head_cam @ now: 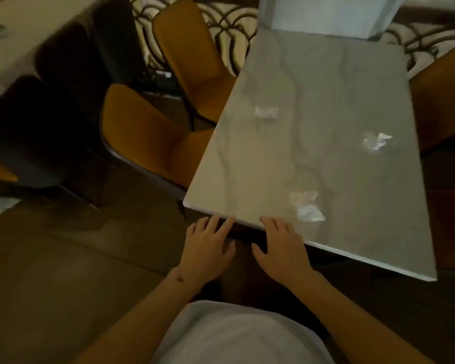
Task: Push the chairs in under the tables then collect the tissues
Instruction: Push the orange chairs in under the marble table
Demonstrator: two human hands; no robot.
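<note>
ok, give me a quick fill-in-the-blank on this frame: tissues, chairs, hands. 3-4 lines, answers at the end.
1. The number of crumpled tissues lying on the marble table is ____.
2. The tissue nearest the right hand lies close to the table's ____ edge.
3. The two chairs at the table's left side, near one and far one, have seats coloured ____.
4. The left hand holds ____.

Missing words: three; near; orange; nothing

Floor [63, 258]: you see dull brown, smooth.
Rug [221, 24]: pale with dark looping lines, far side.
Light: dim, warm.
</note>
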